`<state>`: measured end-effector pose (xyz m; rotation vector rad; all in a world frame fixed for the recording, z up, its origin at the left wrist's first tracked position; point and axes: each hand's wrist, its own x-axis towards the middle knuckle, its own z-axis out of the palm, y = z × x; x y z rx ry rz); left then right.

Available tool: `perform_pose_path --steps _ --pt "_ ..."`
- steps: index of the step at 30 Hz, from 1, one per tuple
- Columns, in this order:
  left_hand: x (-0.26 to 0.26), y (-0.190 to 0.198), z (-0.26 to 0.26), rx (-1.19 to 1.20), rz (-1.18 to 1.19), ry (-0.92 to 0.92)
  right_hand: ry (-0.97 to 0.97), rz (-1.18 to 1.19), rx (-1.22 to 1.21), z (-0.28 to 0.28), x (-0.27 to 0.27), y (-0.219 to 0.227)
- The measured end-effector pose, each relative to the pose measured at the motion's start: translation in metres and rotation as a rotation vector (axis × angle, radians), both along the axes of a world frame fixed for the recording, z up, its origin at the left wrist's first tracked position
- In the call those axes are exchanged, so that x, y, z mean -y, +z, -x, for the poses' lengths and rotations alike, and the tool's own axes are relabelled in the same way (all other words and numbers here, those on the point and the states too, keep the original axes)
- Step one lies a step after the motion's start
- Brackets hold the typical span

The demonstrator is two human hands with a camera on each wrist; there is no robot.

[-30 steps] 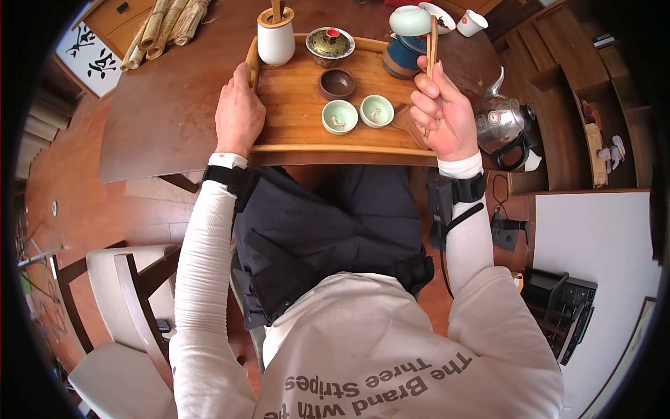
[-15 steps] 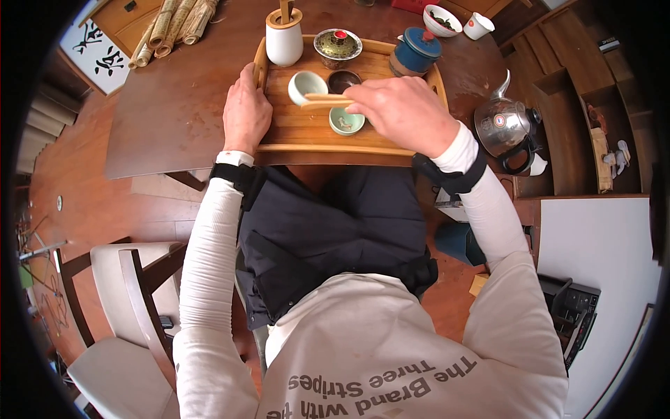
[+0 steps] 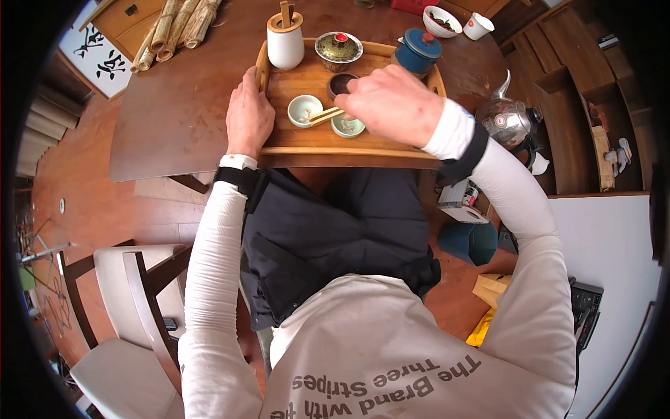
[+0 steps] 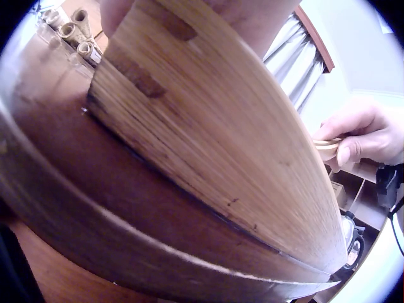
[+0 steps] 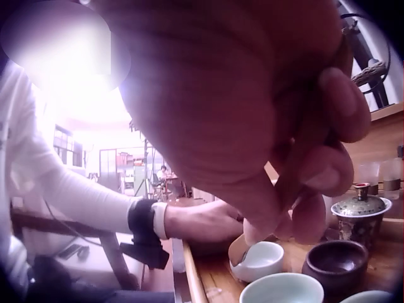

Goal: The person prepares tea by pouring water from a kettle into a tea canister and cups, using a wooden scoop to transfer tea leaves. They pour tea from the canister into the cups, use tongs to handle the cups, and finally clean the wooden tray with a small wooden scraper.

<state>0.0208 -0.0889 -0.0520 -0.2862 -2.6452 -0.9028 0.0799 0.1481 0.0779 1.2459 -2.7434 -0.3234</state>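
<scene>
My right hand (image 3: pixel 387 105) holds wooden tongs (image 3: pixel 324 116) low over the bamboo tray (image 3: pixel 328 150). The tong tips reach the rim of a pale green teacup (image 3: pixel 301 105), which sits upright at the tray's left. A second green teacup (image 3: pixel 350 130) stands close to its right, partly under the tongs. Behind them, the small dark brown cup (image 3: pixel 340 84) is partly covered by my fingers. At the lower right of the right wrist view shows another green cup (image 5: pixel 369 298). My left hand (image 3: pixel 250 115) rests on the tray's left side, fingers pointing forward.
On the tray's far side stand a white tool holder (image 3: pixel 285 50), a lidded gaiwan (image 3: pixel 338 49) and a blue teapot (image 3: pixel 419 50). A steel kettle (image 3: pixel 504 122) sits right of the tray. Beyond are a white bowl (image 3: pixel 441 22) and bamboo scrolls (image 3: pixel 174 31).
My right hand has carried a green teacup in the tongs from above the blue teapot leftward and down onto the tray. The cup has tipped upright. My left hand has stayed at the tray's side.
</scene>
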Motion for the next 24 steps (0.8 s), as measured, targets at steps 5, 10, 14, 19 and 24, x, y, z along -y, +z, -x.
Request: perform_pose_path --steps 5,10,14,19,24 --pt "0.0 0.001 -0.002 0.02 0.005 -0.003 -0.168 0.165 0.036 0.002 -0.033 0.028" --pt "0.0 -0.001 -0.002 -0.001 -0.018 -0.008 -0.334 0.052 0.059 0.009 -0.066 0.021" --pt "-0.001 0.003 -0.003 0.037 0.001 0.0 -0.307 0.113 0.081 0.006 -0.072 0.006" --pt "0.0 0.002 -0.002 0.026 -0.006 -0.005 -0.332 0.146 0.114 0.006 -0.073 0.0" --pt "0.0 0.0 0.0 0.016 -0.007 -0.004 -0.353 0.155 0.088 -0.002 -0.086 0.008"
